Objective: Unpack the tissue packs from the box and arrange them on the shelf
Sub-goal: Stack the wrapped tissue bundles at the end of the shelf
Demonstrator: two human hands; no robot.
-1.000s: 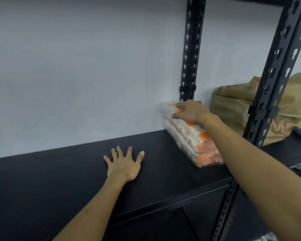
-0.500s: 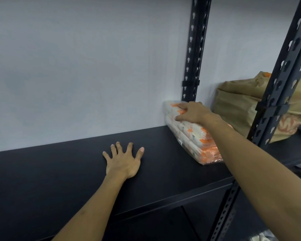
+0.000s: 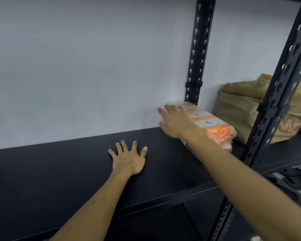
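Note:
An orange-and-white tissue pack (image 3: 208, 120) in clear plastic lies on the black shelf (image 3: 59, 171), at its right end against the wall and the rear upright. My right hand (image 3: 174, 122) lies with straight fingers against the pack's left side, covering part of it. My left hand (image 3: 129, 158) rests flat on the shelf board with fingers spread, well left of the pack. The box is out of view.
Black perforated uprights stand at the back (image 3: 198, 54) and the front right (image 3: 283, 84). A crumpled brown paper bag (image 3: 240, 105) sits on the neighbouring shelf to the right. Dark items (image 3: 295, 178) lie lower right. A white wall backs the shelf.
My right hand slid from the top of the tissue pack to its left side and its fingers straightened. The pack now sits further right, closer to the upright. My left hand stayed put.

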